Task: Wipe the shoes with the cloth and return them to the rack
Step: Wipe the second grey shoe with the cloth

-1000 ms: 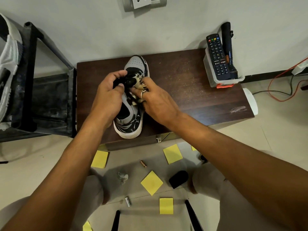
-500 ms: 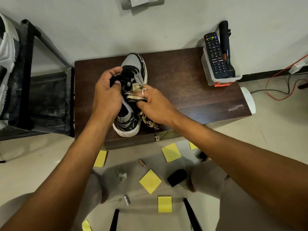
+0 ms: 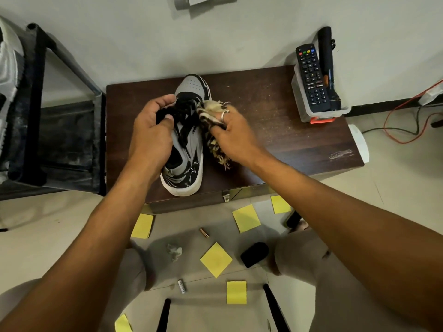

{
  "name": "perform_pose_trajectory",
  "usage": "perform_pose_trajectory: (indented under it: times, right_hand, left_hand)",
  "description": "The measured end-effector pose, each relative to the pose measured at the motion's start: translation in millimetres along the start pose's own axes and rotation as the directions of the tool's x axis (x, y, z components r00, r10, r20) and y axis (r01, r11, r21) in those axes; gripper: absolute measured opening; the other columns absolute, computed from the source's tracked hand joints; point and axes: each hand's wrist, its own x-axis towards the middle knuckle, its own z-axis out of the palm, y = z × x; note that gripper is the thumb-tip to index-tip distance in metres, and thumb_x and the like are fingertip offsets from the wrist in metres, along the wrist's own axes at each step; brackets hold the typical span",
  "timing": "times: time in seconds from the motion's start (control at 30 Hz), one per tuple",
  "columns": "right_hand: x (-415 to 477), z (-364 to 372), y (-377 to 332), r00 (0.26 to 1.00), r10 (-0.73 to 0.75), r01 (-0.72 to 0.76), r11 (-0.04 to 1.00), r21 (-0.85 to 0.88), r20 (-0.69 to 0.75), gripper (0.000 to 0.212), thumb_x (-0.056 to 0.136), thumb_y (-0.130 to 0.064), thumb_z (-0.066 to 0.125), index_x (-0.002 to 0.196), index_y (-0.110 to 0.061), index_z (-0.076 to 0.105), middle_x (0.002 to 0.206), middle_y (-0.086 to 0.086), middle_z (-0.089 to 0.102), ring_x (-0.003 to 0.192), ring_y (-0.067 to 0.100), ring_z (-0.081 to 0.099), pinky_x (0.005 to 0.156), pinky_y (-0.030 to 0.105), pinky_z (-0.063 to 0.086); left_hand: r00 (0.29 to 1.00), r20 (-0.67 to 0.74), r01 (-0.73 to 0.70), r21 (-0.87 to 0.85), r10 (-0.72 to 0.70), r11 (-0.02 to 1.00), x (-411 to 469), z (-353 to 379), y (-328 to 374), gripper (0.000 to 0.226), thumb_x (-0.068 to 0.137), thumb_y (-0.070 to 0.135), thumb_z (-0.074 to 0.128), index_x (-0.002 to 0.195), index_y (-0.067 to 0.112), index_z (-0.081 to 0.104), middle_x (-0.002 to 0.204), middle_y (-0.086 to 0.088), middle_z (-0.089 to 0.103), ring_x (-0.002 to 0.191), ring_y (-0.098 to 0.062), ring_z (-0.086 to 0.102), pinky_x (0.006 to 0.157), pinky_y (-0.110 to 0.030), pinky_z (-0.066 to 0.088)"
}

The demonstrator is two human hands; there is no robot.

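A grey, black and white shoe [image 3: 191, 149] stands in the middle of the frame on a dark wooden tabletop [image 3: 275, 125], its toe pointing to the wall and its heel near the front edge. The left hand [image 3: 149, 140] lies over the shoe's left side; its grip is curled round the black laces, with the thumb pressing on them. The right hand [image 3: 233, 135], with a ring [image 3: 224, 114] on one finger, has its grip bunched round a striped, frayed cloth [image 3: 208, 116] and holds it against the shoe's right side, just beside the laces.

At the left of the frame is a black rack [image 3: 36, 104], and a white and grey shoe [image 3: 7, 80] shows at its far left edge. At the upper right of the tabletop a clear tub [image 3: 318, 113] holds a remote [image 3: 310, 77] and a black torch [image 3: 329, 68]. On the floor in the lower part of the frame lie yellow sticky notes [image 3: 216, 259] and a small battery [image 3: 204, 233].
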Motion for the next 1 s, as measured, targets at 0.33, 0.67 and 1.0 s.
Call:
perform_pose_trajectory:
  times: [0.33, 0.67, 1.0]
  right_hand:
    - [-50, 21, -13, 0.974, 0.119, -0.157, 0.967, 0.201, 0.191, 0.029, 0.093, -0.003, 0.057, 0.102, -0.021, 0.079, 0.103, -0.004, 0.067, 0.089, 0.003, 0.064, 0.082, 0.012, 0.050]
    - [-22, 5, -20, 0.997, 0.079, -0.079, 0.992, 0.103, 0.008, 0.031, 0.097, -0.005, 0.056, 0.120, -0.019, 0.072, 0.120, 0.000, 0.062, 0.090, 0.009, 0.063, 0.073, 0.014, 0.050]
    - [-32, 11, -20, 0.960, 0.074, -0.125, 0.977, 0.173, 0.272, 0.046, 0.087, -0.001, 0.057, 0.054, -0.032, 0.061, 0.070, -0.010, 0.058, 0.066, 0.012, 0.053, 0.070, 0.030, 0.044]
  left_hand:
    - [0.992, -0.123, -0.041, -0.028, 0.037, 0.999, -4, 5, 2, 0.039, 0.103, 0.000, 0.046, 0.126, 0.026, 0.063, 0.116, 0.017, 0.066, 0.103, 0.010, 0.065, 0.084, -0.012, 0.052]
    - [0.999, -0.042, -0.035, -0.019, 0.034, 0.999, 0, 1, -1, 0.041, 0.102, -0.001, 0.046, 0.121, 0.030, 0.065, 0.117, 0.015, 0.069, 0.111, 0.000, 0.066, 0.093, -0.020, 0.054]
    - [0.993, -0.107, -0.053, -0.063, 0.046, 0.997, -1, -2, -1, 0.039, 0.101, -0.003, 0.046, 0.124, 0.025, 0.064, 0.118, 0.013, 0.067, 0.108, 0.002, 0.067, 0.088, -0.016, 0.053]
